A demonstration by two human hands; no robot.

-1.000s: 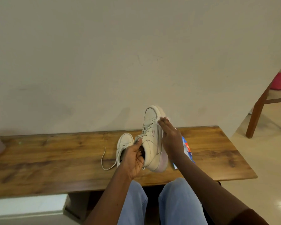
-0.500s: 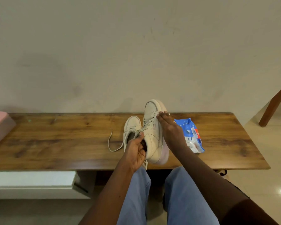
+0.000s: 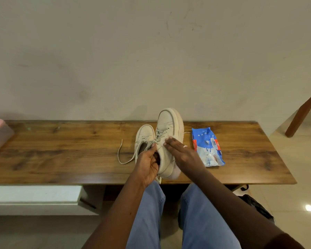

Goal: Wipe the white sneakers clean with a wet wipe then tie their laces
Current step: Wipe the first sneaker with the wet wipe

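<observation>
- Left hand point(image 3: 147, 164) curls around the collar of the raised white leather platform sneaker point(image 3: 169, 126).
- Right hand point(image 3: 181, 153) presses flat, fingers straight, on the sneaker's side.
- Second white sneaker point(image 3: 144, 133) sits just left of it on the brown wooden bench point(image 3: 61, 150), its lace point(image 3: 121, 153) loose.
- Blue wet-wipe packet point(image 3: 206, 146) lies to the right.

Single view, from a camera worn on the seated person's head. Wide-angle, faces forward and down toward a plain wall point(image 3: 151, 51). Wooden surface point(image 3: 61, 159) crosses mid-frame, edge to edge. Left hand point(image 3: 147, 164), right hand point(image 3: 181, 153) and lifted sneaker point(image 3: 169, 141) sit near centre, close to the lens. Knees point(image 3: 147, 221) fill the bottom.
</observation>
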